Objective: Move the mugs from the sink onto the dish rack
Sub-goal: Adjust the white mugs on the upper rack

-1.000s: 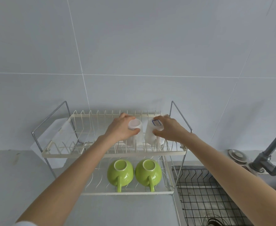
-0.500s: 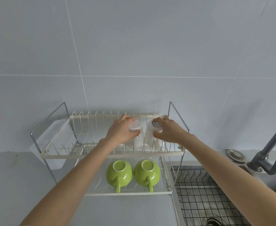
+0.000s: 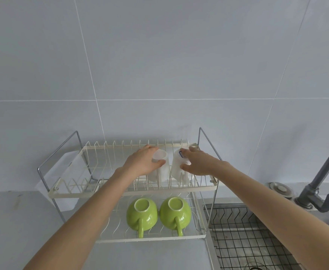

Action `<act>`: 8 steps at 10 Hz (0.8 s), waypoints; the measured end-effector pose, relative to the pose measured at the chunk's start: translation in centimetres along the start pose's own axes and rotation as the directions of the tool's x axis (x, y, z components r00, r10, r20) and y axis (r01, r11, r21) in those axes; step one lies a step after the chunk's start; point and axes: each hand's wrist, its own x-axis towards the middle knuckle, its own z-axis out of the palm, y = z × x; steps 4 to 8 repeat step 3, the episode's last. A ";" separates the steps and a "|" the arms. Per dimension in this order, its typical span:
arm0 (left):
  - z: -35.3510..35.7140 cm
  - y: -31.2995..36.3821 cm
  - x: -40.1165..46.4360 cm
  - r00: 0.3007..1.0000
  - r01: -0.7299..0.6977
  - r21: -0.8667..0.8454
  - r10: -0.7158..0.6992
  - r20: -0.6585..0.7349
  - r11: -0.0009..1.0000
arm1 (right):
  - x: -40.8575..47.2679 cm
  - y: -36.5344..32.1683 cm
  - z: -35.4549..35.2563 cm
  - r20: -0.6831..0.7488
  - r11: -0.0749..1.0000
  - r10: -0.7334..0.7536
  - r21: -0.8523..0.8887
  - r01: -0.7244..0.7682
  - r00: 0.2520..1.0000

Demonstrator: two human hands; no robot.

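A two-tier white wire dish rack [image 3: 66,191] stands on the counter left of the sink [image 3: 247,240]. Two white mugs stand upside down on its upper tier. My left hand [image 3: 140,162] grips the left white mug [image 3: 162,170] from above and the side. My right hand [image 3: 196,162] holds the right white mug [image 3: 177,168], which has a blue-edged label on its base. Two green mugs, one on the left [image 3: 142,214] and one on the right [image 3: 175,213], sit upside down on the lower tier with handles toward me.
A black wire grid lines the sink at the lower right. A grey faucet [image 3: 319,184] rises at the right edge, with a round metal stopper [image 3: 281,189] beside it. A tiled wall stands behind the rack. Grey counter [image 3: 13,230] lies to the left.
Both hands have stayed on the two white mugs on the upper tier, with only small shifts. The green mugs have not moved.
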 end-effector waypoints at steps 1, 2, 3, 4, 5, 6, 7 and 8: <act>-0.5 -0.1 -0.1 0.999 -0.001 0.009 0.000 0.039 1.000 | -0.2 0.0 -0.1 0.016 1.000 0.000 -0.031 0.000 1.000; -1.4 0.3 -1.0 1.000 0.010 0.050 -0.011 0.021 0.999 | -0.9 -0.5 -0.8 0.019 0.997 -0.017 -0.070 0.018 1.000; -2.4 0.9 -1.3 1.000 0.015 0.068 -0.013 -0.027 0.998 | -1.2 -0.8 -1.6 -0.002 0.997 -0.034 -0.065 0.034 0.999; -2.4 0.9 -1.3 1.000 0.015 0.068 -0.013 -0.027 0.998 | -1.2 -0.8 -1.6 -0.002 0.997 -0.034 -0.065 0.034 0.999; -2.4 0.9 -1.3 1.000 0.015 0.068 -0.013 -0.027 0.998 | -1.2 -0.8 -1.6 -0.002 0.997 -0.034 -0.065 0.034 0.999; -2.4 0.9 -1.3 1.000 0.015 0.068 -0.013 -0.027 0.998 | -1.2 -0.8 -1.6 -0.002 0.997 -0.034 -0.065 0.034 0.999; -2.4 0.9 -1.3 1.000 0.015 0.068 -0.013 -0.027 0.998 | -1.2 -0.8 -1.6 -0.002 0.997 -0.034 -0.065 0.034 0.999; -2.4 0.9 -1.3 1.000 0.015 0.068 -0.013 -0.027 0.998 | -1.2 -0.8 -1.6 -0.002 0.997 -0.034 -0.065 0.034 0.999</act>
